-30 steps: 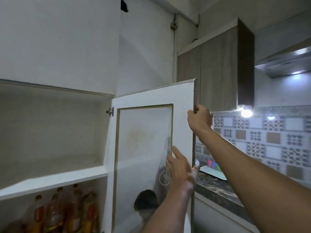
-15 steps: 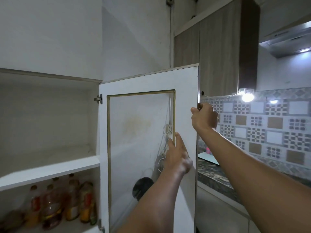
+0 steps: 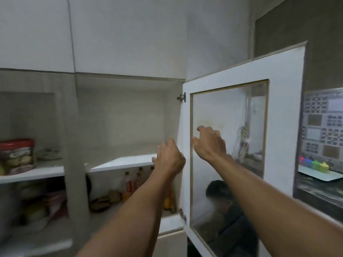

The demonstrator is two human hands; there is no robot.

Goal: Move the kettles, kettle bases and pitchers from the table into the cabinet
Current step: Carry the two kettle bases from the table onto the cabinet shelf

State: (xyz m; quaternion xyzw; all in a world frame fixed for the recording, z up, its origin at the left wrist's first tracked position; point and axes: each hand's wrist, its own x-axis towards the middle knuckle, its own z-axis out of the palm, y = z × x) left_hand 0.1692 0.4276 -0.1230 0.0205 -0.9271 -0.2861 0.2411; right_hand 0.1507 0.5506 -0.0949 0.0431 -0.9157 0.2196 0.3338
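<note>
White cabinet (image 3: 130, 115) (door (image 3: 284, 127) swung wide): upper shelf (image 3: 122, 162) bare, bottles (image 3: 130, 184) beneath; left hand (image 3: 169, 158) and right hand (image 3: 209, 143) spread, empty.

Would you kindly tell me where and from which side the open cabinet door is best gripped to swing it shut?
Probably by the free vertical edge of the door, on the right, opposite the hinges. The white frame there is solid and bare, and that edge is farthest from the pivot. Come from the right with the right hand, which is empty and nearest; avoid pressing the glass pane.
</note>
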